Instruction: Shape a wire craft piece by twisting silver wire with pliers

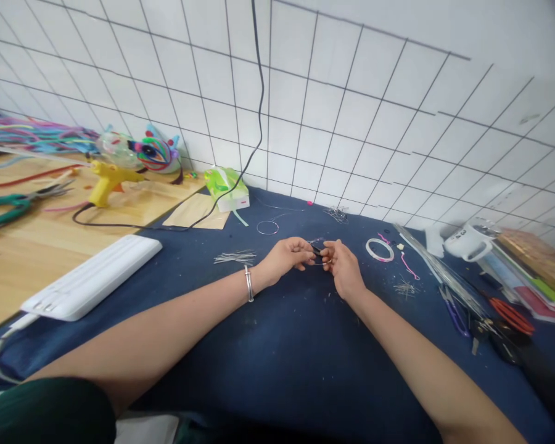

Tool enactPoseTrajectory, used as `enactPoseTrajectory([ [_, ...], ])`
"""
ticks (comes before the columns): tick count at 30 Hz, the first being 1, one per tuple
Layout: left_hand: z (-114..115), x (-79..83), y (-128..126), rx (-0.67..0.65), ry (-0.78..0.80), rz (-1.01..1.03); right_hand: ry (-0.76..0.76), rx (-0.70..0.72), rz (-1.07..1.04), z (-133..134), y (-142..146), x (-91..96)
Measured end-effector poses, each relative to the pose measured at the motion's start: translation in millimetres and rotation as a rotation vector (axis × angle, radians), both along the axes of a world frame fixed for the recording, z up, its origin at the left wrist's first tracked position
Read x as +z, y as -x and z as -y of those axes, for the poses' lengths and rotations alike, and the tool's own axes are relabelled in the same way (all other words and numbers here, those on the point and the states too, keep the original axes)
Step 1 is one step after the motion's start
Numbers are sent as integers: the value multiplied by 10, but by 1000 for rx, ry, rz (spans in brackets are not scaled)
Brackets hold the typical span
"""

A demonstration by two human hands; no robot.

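Both hands meet over the dark blue cloth (277, 345) in the middle of the table. My left hand (289, 256) has its fingers curled and pinched on a small dark piece (317, 248) with thin wire. My right hand (342, 265) pinches the same small piece from the other side. A silver bangle (248, 282) sits on my left wrist. A bundle of short wire pieces (235, 256) lies just left of my left hand, and a wire loop (267, 227) lies behind it.
A white power bank (92, 277) lies at the left on the cloth edge. A yellow glue gun (105, 180), green pliers (9, 206) and a colourful mask (155, 153) rest on the wooden table. A white ring (380, 250), long wires (439, 271), red-handled scissors (511, 314) and a white mug (467, 242) sit at the right.
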State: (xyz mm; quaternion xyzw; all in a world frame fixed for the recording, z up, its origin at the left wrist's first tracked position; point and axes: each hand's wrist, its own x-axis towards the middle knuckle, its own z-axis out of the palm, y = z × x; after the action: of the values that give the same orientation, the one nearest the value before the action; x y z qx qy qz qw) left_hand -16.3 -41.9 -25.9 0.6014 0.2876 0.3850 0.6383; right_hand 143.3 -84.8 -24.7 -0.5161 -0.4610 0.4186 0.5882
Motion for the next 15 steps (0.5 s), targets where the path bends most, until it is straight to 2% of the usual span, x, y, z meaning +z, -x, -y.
enactPoseTrajectory([
  [4,-58,-25,-2,122,85,107,19,68,93,23,18,-6],
  [15,-3,-24,-31,123,99,138,47,96,248,2,-6,-119],
])
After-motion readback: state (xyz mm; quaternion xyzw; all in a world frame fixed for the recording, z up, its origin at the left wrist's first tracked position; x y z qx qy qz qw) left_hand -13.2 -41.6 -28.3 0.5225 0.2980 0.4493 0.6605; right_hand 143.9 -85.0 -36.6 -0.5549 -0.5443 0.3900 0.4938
